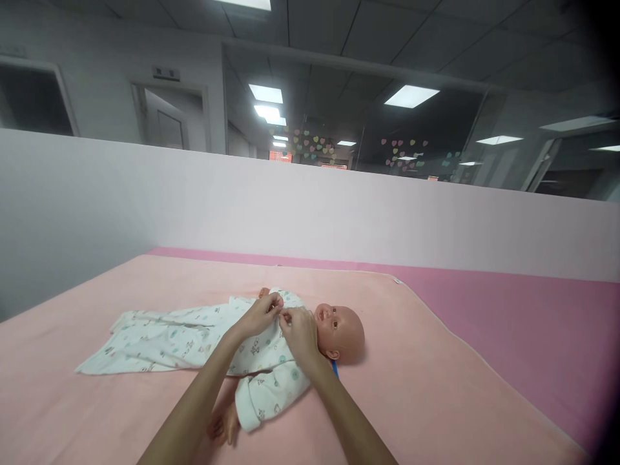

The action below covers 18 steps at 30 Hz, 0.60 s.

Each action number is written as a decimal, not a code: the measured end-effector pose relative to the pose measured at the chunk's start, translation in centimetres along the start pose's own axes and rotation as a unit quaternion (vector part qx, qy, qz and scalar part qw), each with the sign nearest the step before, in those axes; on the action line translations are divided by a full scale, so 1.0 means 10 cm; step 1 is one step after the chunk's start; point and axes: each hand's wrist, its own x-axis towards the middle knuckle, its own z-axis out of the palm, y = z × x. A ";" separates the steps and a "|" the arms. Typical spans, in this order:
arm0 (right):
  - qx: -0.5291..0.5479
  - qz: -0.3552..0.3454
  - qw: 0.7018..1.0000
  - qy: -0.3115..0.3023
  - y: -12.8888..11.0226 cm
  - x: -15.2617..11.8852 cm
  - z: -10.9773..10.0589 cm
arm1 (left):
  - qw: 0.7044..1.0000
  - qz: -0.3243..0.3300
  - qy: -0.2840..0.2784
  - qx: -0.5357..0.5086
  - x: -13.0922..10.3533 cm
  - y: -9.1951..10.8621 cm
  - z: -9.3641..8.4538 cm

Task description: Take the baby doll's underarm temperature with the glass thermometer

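Note:
A bald baby doll (345, 332) lies on its back, its head to the right, dressed in a white printed top (271, 352) with long sleeves. Matching white trousers (169, 342) stretch out to the left. Over the doll's upper chest, my left hand (264, 313) has its fingers pinched at the top's fabric. Close beside it, near the doll's neck, my right hand (298, 329) is also pinched on the fabric. The fingertips of both hands almost meet. One doll hand (225, 423) sticks out of the near sleeve. A bit of blue shows under the doll's neck.
The doll lies on a peach blanket (411, 400) spread over a pink mat (523, 323). Behind it stands a low white wall (310, 219). Beyond are glass panels with heart stickers, a doorway and ceiling lights.

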 end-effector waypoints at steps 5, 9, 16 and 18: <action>0.102 0.059 0.993 -0.004 0.03 0.00 0.00 | 0.999 -0.001 -0.024 -0.023 -0.02 0.01 -0.05; 0.078 0.022 0.997 -0.018 0.03 0.00 -0.03 | 0.999 0.002 -0.032 -0.025 -0.04 0.02 -0.10; -0.038 -0.023 0.999 0.016 0.01 -0.03 -0.01 | 0.999 0.006 -0.045 -0.026 -0.05 0.03 -0.13; -0.049 -0.035 0.998 0.033 -0.01 -0.04 0.01 | 0.998 0.005 -0.063 -0.027 -0.07 0.04 -0.20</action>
